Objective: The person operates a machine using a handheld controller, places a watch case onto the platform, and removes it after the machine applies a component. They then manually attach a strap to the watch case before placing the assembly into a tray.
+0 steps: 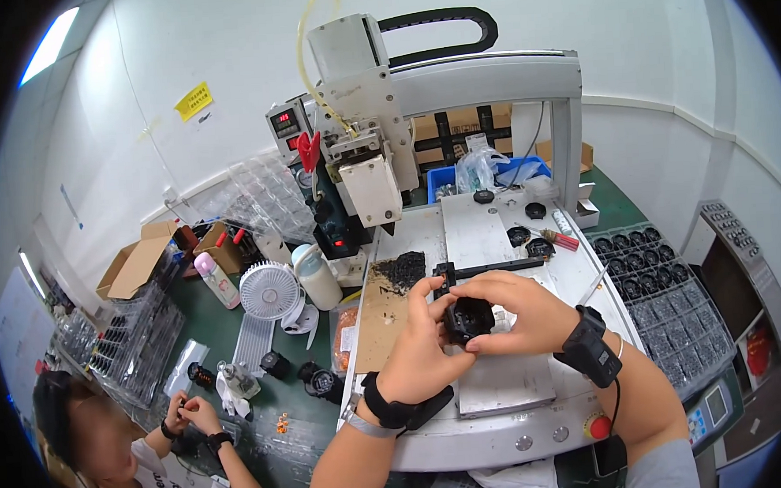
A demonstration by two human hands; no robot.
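Observation:
My left hand [421, 353] and my right hand [528, 311] are closed round a black, round, hollow part [470, 317], with fingers and thumbs at its sides. Its dark opening is turned up toward me. They hold it above the bed [504, 388] of a white benchtop machine, close to a black bar fixture [498, 266]. What the part rests on, if anything, is hidden by my fingers. Bands with small black devices sit on both my wrists. Beyond my hands, several similar black parts [539, 248] lie by a red-handled screwdriver [562, 239].
The machine's white head [370, 192] hangs beyond my left hand. A red stop button [599, 426] is on its front edge. Clear trays of black parts [667, 291] lie right. A fan [270, 291], bottles and a co-worker [146, 460] handling something small are left.

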